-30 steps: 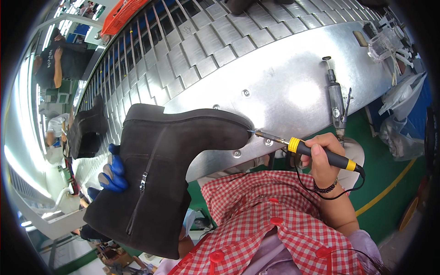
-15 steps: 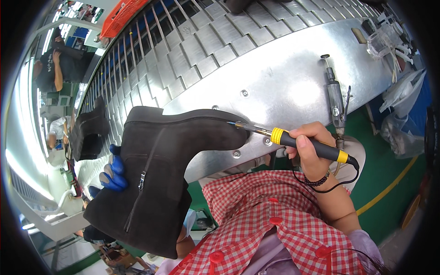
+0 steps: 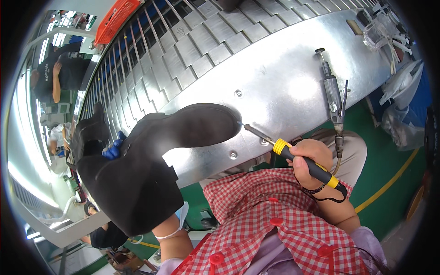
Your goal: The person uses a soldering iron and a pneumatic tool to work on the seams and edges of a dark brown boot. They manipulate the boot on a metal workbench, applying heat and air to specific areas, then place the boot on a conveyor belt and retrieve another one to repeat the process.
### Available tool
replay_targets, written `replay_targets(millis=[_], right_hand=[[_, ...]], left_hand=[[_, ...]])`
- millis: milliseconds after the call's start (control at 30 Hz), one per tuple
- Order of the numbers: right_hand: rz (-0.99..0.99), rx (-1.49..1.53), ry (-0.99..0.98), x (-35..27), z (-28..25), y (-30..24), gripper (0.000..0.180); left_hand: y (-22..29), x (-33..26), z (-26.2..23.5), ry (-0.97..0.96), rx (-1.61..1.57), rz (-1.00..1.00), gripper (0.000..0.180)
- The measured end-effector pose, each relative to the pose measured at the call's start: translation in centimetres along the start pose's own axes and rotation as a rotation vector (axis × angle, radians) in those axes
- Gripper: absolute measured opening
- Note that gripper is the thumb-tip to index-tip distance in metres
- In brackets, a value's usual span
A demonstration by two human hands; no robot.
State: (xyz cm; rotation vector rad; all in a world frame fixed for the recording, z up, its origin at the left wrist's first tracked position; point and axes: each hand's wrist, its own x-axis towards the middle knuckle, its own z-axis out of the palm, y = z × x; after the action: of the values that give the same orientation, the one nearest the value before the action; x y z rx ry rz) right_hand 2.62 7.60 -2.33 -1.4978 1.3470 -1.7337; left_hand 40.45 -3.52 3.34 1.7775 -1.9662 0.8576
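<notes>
The right hand (image 3: 311, 158) is gripping a yellow-black soldering tool (image 3: 305, 161) closed-fisted, its tip touching the toe of the black boot (image 3: 151, 169). The left hand is hiding inside the shaft, so I cannot tell its grip. The boot, over the metal table (image 3: 284, 87), is looking soft and light; the shaft seems best to hold.

Steel bench, slatted conveyor, and plenty going on around the edges.
A grey pneumatic hand tool (image 3: 333, 98) lies on the shiny curved steel worktop (image 3: 279, 78), beside the grey slatted conveyor belt (image 3: 183, 50). An orange plastic crate (image 3: 117, 20) sits at its far end. Clear plastic bags (image 3: 403, 105) crowd the green floor (image 3: 389, 160).
</notes>
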Motion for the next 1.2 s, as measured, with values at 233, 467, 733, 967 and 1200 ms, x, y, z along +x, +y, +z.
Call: replay_targets(millis=[233, 467, 733, 967, 1200], right_hand=[[-0.133, -0.088, 0.012, 2.3, 1.2, 0.0, 0.02], [-0.071, -0.054, -0.021, 3.4, 2.0, 0.3, 0.019], [-0.025, -0.082, -0.033, 3.9, 2.4, 0.7, 0.016], [-0.026, -0.037, -0.034, 3.9, 2.7, 1.0, 0.015], [-0.208, -0.148, -0.049, 2.4, 2.5, 0.6, 0.022]], left_hand=[[5.1, 3.7, -2.6, -0.078, -0.134, 0.155, 0.033], [5.9, 5.0, -2.9, -0.224, -0.234, 0.133, 0.034], [4.9, 4.6, -2.1, -0.165, -0.299, 0.163, 0.039], [4.4, 4.9, -1.8, -0.176, -0.273, 0.16, 0.039], [3.0, 4.1, -0.3, -0.11, -0.152, 0.126, 0.032]])
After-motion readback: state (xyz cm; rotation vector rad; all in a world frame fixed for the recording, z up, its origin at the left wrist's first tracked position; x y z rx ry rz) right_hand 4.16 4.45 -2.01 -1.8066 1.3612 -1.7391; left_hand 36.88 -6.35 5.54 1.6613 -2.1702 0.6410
